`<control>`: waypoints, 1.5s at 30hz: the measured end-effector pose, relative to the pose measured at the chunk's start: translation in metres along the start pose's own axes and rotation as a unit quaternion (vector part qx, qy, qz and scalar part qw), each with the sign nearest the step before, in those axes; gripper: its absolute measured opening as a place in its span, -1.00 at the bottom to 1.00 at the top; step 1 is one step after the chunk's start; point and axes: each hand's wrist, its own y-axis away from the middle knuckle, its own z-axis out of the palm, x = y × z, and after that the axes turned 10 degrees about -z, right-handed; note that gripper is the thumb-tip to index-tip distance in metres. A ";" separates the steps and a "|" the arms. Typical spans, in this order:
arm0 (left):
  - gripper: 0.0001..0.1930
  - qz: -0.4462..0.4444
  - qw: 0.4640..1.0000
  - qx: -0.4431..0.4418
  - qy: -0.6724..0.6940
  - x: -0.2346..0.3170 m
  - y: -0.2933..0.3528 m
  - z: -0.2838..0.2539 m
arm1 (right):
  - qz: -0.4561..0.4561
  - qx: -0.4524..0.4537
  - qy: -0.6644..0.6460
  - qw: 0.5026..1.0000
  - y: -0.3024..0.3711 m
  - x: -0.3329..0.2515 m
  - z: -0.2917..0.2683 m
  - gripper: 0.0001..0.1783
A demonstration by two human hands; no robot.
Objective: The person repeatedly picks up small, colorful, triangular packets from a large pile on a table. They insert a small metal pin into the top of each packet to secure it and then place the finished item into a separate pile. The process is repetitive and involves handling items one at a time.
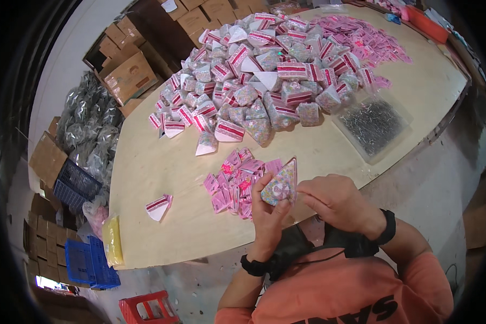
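A cake-slice-shaped soft toy [281,186] with a multicoloured speckled top is held upright in my left hand [267,213], thumb in front and fingers behind. My right hand [337,201] is closed in a pinch right beside the slice's right edge; whatever sits between its fingertips is too small to make out. Just left of my left hand lies a loose heap of small pink tags [229,189]. Farther left, one slice with a pink tag [159,207] lies by itself on the table [189,237].
A big pile of similar cake slices [254,81] covers the table's far middle. Behind it on the right spread more pink tags [370,40]. A clear shallow tray [352,143] of thin metal pins stands at right. Blue crates [89,262] and a red stool [148,308] are on the floor.
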 end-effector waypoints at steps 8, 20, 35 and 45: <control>-0.33 0.070 0.996 0.038 -0.028 0.001 0.005 0.003 | -0.029 -0.027 0.028 0.999 -0.011 -0.006 0.010 -0.87; -0.39 0.143 0.983 0.054 -0.104 -0.008 0.006 -0.004 | -0.039 -0.013 0.079 0.996 -0.015 -0.006 0.019 -0.86; -0.36 0.229 0.933 0.098 -0.260 -0.010 0.005 -0.005 | -0.043 -0.039 0.119 0.991 -0.012 -0.007 0.019 -0.85; -0.35 0.298 0.830 0.156 -0.446 0.005 0.009 0.003 | -0.054 -0.039 0.151 0.986 -0.011 -0.008 0.020 -0.84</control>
